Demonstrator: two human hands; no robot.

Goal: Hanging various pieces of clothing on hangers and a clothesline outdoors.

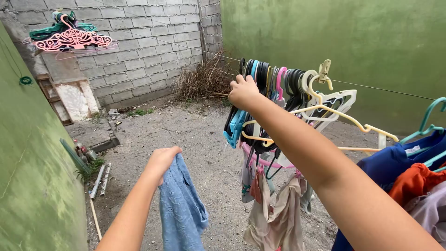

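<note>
A light blue garment (182, 211) is held in the left hand (162, 158), whose fingers are closed around its upper edge; the cloth hangs down from the grip, low in the near middle of the scene. The right hand (242, 90) is raised farther off, at a thin clothesline (385, 88) that is stretched across the yard from the far left wall toward the right. Its fingers are curled at the left end of a dense bunch of hangers (274, 83), black, blue, pink and cream, which is hooked on the line; whether one hanger is actually gripped cannot be told, as the fingertips are hidden behind the knuckles.

A yellow hanger (344, 116) and a white hanger (341, 100) are seen at the right of the bunch, with a cream clothespin (324, 70) clipped above them. Beige and pink clothes (276, 214) hang below the bunch. At the near right, a dark blue garment (395, 160) on a teal hanger (429, 118), an orange garment (413, 183) and a pale lilac one (429, 209) are hung close together.

At the far left, a pile of pink and teal hangers (67, 35) is set high against the grey block wall (148, 51). Dry brushwood (202, 81) is heaped in the far corner, beside the green wall (348, 42). The ground (186, 130) is bare dirt and gravel.
</note>
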